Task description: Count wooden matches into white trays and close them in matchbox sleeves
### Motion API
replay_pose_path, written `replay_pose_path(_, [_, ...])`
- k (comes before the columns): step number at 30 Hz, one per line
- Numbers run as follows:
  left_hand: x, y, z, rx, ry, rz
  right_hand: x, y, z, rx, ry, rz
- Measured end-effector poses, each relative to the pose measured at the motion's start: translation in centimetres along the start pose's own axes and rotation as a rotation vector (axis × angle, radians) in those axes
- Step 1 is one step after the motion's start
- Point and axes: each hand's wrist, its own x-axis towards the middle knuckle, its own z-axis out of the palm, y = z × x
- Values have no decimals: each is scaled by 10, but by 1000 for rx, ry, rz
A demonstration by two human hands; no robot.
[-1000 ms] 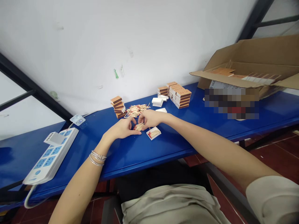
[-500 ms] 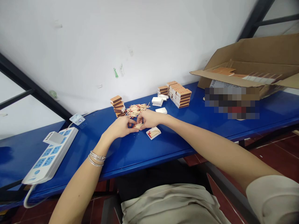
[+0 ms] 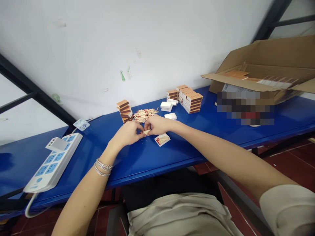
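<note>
And there you were, your left hand (image 3: pixel 126 133) and right hand (image 3: pixel 157 125) pinched narrowly together on a small bunch of matches (image 3: pixel 145 132) over the blue tabletop (image 3: pixel 157 154); just beside them, a white matchbox tray (image 3: pixel 162 139) held some red-tipped matches, with a loose pile of matches (image 3: pixel 144 115) beyond!

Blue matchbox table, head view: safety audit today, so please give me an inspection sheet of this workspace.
Surface: blue table, no damage seen.
Job's things: loose matches beside stacked matchboxes; white matchbox tray holding red-tipped matches.
Clutter: cardboard box at far right; a pixelated patch hides what is before it.
Hands: left hand and right hand pinch a small bunch of matches.
Cables: white power strip, its cord drooping below the table edge.
Surroundings: marked white wall, red tile floor.
</note>
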Motion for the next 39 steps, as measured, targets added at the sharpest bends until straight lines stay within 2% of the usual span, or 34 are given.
replay_pose_path(6, [-1,7,-2,44,-23,-70,1,-1,1,-28,23,8])
replay_pose_path(21, [-1,9,-4,60,-36,-81,-2,-4,0,-21,32,-7])
replay_pose_path(31, [-3,9,-5,5,57,-6,-4,-1,-8,-18,61,-27])
replay_pose_path(34, [-4,12,-4,-26,85,42,-6,0,-15,-27,15,-21])
replay_pose_path(39, [-5,26,2,-206,61,71,-18,-1,-36,-26,-182,14])
